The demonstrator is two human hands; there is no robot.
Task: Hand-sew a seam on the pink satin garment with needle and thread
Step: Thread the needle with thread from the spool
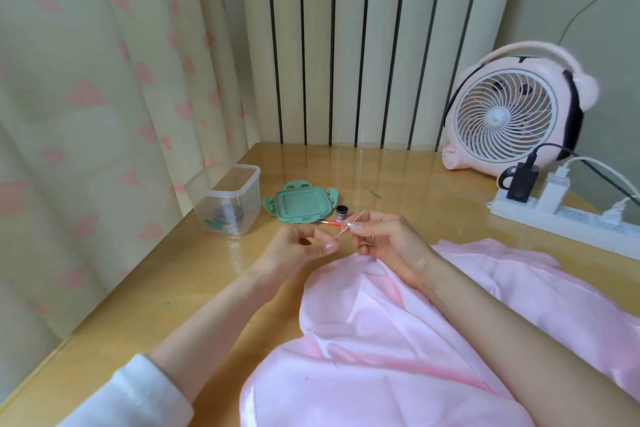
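Aloft, needle (349,224) in right hand (388,240).

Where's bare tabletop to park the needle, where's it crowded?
Free on the wooden table: back strip (one small green scrap) between green square plastic lid and round pink fan; front-left patch from clear plastic box down to the white sleeve. Crowded: white power strip corner; pink satin garment covers the front right.
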